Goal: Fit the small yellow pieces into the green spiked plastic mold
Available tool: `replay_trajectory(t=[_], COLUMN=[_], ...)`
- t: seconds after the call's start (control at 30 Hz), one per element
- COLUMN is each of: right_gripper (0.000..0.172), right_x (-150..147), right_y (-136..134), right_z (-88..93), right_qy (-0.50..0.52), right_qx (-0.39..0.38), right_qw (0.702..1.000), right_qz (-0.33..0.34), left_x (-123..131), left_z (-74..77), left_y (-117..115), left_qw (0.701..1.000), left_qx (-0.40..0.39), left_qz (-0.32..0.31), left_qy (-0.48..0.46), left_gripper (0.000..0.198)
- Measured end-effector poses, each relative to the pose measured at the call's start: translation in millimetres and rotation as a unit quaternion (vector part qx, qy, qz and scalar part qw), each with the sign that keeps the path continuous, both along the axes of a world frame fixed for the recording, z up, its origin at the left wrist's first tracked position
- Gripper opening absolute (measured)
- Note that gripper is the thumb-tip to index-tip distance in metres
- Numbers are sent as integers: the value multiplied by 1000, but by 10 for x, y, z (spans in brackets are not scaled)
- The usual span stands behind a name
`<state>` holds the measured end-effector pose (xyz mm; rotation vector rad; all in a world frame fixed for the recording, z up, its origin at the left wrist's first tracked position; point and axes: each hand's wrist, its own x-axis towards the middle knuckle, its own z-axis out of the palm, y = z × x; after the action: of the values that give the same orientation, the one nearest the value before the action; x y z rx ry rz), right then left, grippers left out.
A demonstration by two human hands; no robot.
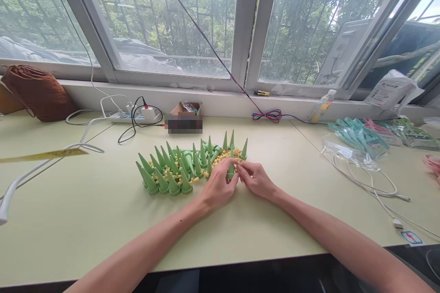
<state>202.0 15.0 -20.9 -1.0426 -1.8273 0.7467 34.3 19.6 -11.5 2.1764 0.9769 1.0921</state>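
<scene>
My left hand (220, 179) is closed around a green cone-shaped spike (231, 171), its tip pointing up, just above the table or resting on it; I cannot tell which. Beside it, my right hand (257, 180) has thumb and fingers pinched together at the spike's right side; what they hold is hidden or too small to name. Behind my hands lies a heap of small yellow plastic fittings (222, 155). To the left stand several upright green spikes (174, 185) in rows, some with yellow fittings among them. Another green spike (244, 150) stands just behind my right hand.
A small cardboard box (195, 109) and a blurred dark box (183, 124) sit near the sill. A power strip (135, 116) with cables lies at back left, near a brown bag (39, 94). Right are a bottle (321, 106), bagged teal items (360, 135) and a white cable (378, 192).
</scene>
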Motion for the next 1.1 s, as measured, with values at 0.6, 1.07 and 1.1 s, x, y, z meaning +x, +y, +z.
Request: replay_trajectory(t=[0.6,1.07,1.1], right_gripper=[35,37,37], right_x=[-2,-5,-5], right_y=[5,4,4], right_z=[-26,-18,-19], right_qy=[1,3,4], right_qx=[-1,-1,-1], right_qw=[1000,1000,1000], right_qz=[3,6,5], left_x=[-2,3,3], left_z=[-24,-21,-22], left_y=[14,5,6], left_qw=[1000,1000,1000], left_qx=[-1,-3,-1], left_qz=[-1,2,2], left_qy=[-3,5,5], left_gripper=[19,18,18])
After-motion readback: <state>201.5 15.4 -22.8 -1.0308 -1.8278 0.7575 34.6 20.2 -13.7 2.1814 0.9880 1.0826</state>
